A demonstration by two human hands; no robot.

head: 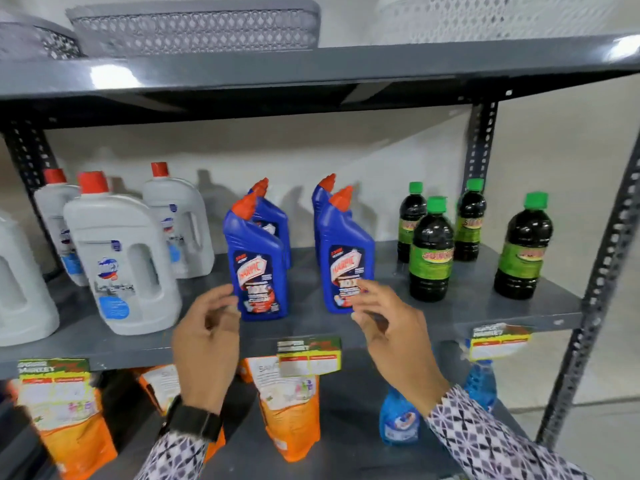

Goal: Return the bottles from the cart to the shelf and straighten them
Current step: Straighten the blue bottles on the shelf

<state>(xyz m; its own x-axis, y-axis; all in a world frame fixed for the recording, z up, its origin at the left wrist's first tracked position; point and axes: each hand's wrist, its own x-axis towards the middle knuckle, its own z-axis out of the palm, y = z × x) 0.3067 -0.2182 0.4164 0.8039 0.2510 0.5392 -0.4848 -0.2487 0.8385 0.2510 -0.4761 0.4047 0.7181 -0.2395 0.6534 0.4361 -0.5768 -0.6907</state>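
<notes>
Two blue bottles with red caps stand upright at the front of the grey shelf (450, 306): the left blue bottle (258, 261) and the right blue bottle (346, 254). Behind each stands another blue bottle (277, 220). My left hand (207, 337) hovers just left of the left front bottle, fingers apart, fingertips close to its side. My right hand (388, 327) is in front of the right front bottle, fingers spread, fingertips at its label. Neither hand grips anything. The cart is out of view.
White jugs with red caps (121, 265) fill the shelf's left side; dark bottles with green caps (431, 251) stand on the right. Orange pouches (291, 410) and blue spray bottles (398, 424) sit on the shelf below. Baskets (194, 29) rest on the top shelf.
</notes>
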